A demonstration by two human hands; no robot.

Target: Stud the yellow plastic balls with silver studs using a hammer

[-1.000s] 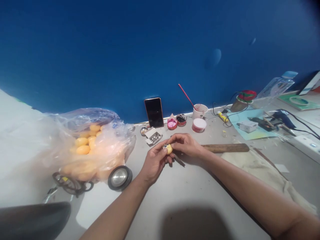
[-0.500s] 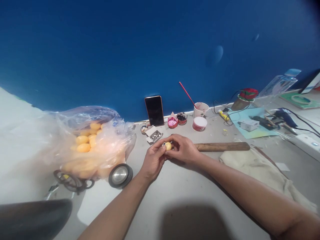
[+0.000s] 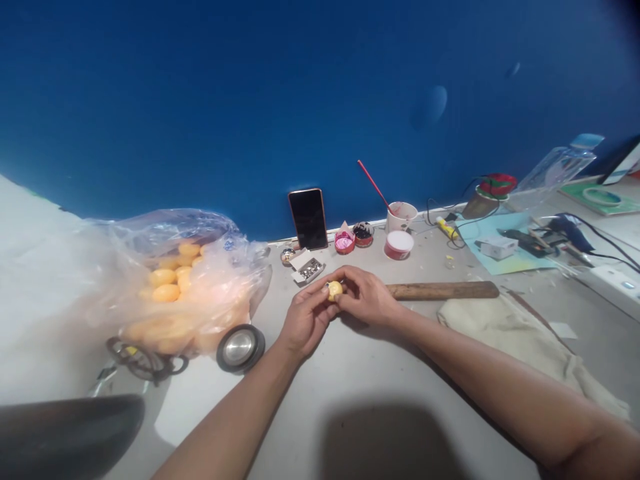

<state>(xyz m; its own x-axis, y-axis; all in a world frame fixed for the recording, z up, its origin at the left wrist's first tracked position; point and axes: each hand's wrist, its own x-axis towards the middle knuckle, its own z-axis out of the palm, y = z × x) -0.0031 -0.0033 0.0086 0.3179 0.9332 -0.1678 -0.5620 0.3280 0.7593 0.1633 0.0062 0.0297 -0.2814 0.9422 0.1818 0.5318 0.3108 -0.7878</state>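
Observation:
Between my two hands is a small yellow egg-shaped piece (image 3: 335, 290), with a shiny patterned part partly covered by the fingers. My left hand (image 3: 307, 320) pinches it from the left, thumb on top. From the right, my right hand (image 3: 367, 297) presses its fingers and thumb against the same piece. Just beyond the hands lies a small open white box (image 3: 307, 268) full of shiny bits. A wooden stick (image 3: 445, 291) lies right of my right hand.
A clear plastic bag (image 3: 220, 267) of yellow egg-shaped pieces lies left, near a round metal-centred lid (image 3: 241, 348). A phone (image 3: 309, 219) leans on the blue wall. Pink (image 3: 345, 241) and black (image 3: 363, 233) paint pots, a tub (image 3: 399, 245), a cup (image 3: 401, 217) and cloth (image 3: 490, 323) stand or lie around.
The yellow piece has turned in my fingers, so less of its patterned side shows. A dark pointed tool seen under my right hand a second ago is no longer visible.

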